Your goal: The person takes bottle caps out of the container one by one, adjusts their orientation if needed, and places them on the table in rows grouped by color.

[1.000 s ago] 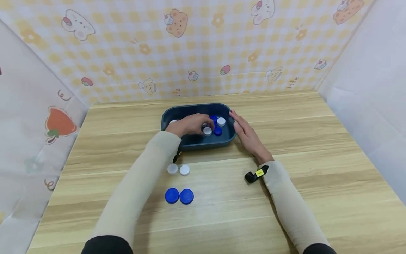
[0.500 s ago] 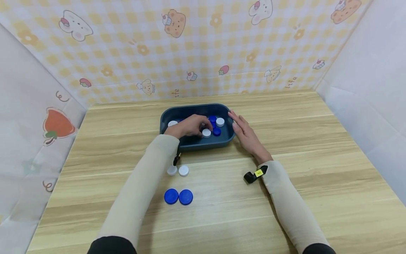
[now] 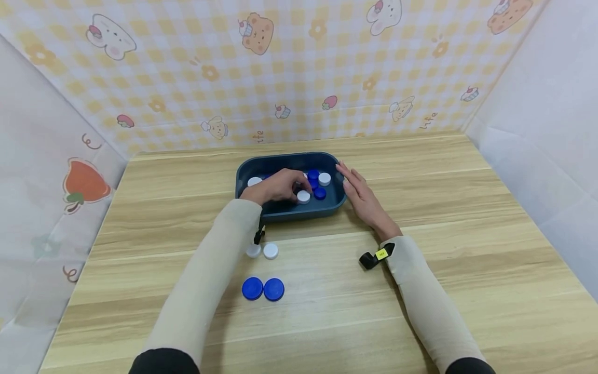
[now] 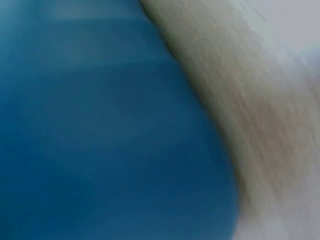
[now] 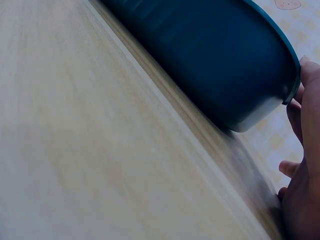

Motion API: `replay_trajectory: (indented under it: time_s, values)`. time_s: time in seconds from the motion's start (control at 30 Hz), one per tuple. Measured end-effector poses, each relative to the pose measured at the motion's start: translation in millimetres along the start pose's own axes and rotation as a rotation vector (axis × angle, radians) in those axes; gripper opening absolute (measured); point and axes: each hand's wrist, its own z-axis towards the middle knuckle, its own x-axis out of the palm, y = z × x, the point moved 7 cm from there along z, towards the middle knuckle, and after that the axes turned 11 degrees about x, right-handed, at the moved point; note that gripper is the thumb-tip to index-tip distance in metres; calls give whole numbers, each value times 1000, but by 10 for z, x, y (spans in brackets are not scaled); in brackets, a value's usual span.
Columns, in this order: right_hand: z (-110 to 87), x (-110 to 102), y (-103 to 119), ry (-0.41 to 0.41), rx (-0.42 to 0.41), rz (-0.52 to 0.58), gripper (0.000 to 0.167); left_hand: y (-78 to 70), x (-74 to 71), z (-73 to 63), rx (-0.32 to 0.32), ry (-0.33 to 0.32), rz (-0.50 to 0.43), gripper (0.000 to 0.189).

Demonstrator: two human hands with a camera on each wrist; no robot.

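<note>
A dark blue tray [image 3: 317, 210] with rounded corners holds several blue and white bottle caps. My left hand [image 3: 279, 184] reaches in over its near left side, fingers curved down, and pinches a white bottle cap [image 3: 303, 197] between thumb and fingertips. Close to these fingertips lie a blue cap [image 3: 320, 193] and another white cap [image 3: 324, 179]. My right hand [image 3: 366, 205] rests with straight fingers along the tray's right end, fingertips at the rim; the right wrist view shows this hand [image 5: 306, 140] against the tray wall [image 5: 215, 60]. Blurred tray wall [image 4: 100, 125] fills much of the left wrist view.
Two white caps [image 3: 271, 251] sit side by side on the wooden table [image 3: 345, 311], one partly behind the left wrist camera strap. Nearer, two larger blue caps [image 3: 273, 289] lie beside each other. A yellow checked cloth [image 3: 299, 67] hangs behind the table.
In the left hand's fingers the white cap has shifted slightly toward the near left within the tray. The right hand keeps its place at the rim; the caps on the table stay put.
</note>
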Motion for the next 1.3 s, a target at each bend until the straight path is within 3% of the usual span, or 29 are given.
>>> replay_trajectory:
  time_s: [0.13, 0.3, 0.57, 0.7, 0.8, 1.0, 1.2, 1.3]
  values:
    - [3, 1, -8, 1, 3, -4, 44, -29, -58, -45, -4, -1, 6, 26]
    - [0, -7, -13, 6, 31, 0, 45, -140, -221, -136, 5, -50, -25, 28]
    - [-3, -32, -26, -2, 50, 3, 44, -354, -393, -264, 121, -84, -6, 30]
    - [-46, -49, 181, 25, 60, 29, 44, -421, -425, -367, 180, -99, 14, 31]
    - [-64, -56, 299, 44, 73, 30, 42, -491, -406, -473, 231, -106, 7, 31]
    - [-2, -3, 8, 34, 74, 21, 44, -629, -261, -656, 344, -92, -2, 30]
    - [-5, -8, -33, 15, 83, 9, 44, -782, -136, -786, 457, -67, -16, 28]
    - [-5, -7, -26, 16, 82, 9, 44, -848, -72, -843, 481, -47, -13, 28]
